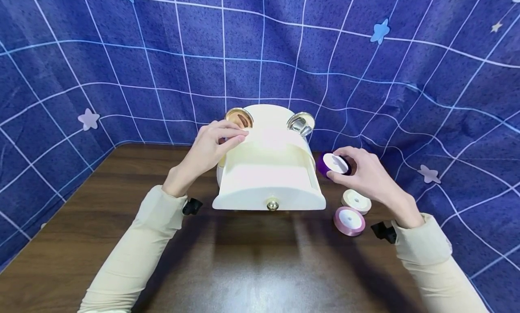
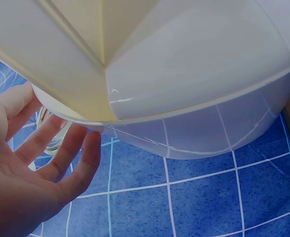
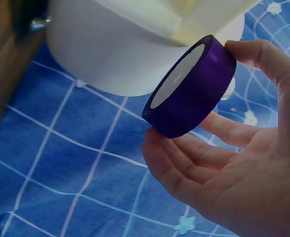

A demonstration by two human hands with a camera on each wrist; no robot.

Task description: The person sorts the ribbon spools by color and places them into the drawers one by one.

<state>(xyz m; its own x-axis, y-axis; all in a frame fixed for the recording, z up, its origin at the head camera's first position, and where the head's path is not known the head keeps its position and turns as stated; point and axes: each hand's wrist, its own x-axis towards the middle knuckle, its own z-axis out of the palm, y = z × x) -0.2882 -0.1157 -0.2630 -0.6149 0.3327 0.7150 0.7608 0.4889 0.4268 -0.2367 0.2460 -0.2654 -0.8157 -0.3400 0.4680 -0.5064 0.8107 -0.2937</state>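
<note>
Purple ribbon spool (image 1: 336, 163), right of white box (image 1: 243, 200), grasped by right hand's (image 1: 363, 171) fingers; white face upward, axis tilted (diameter oblique). Left hand (image 1: 210, 146) at box, finger grip indeterminable.

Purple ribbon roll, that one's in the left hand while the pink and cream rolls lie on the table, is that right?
Not quite: the purple ribbon roll is held in the right hand, as the head view shows. The pink roll and cream roll do lie on the table.
</note>
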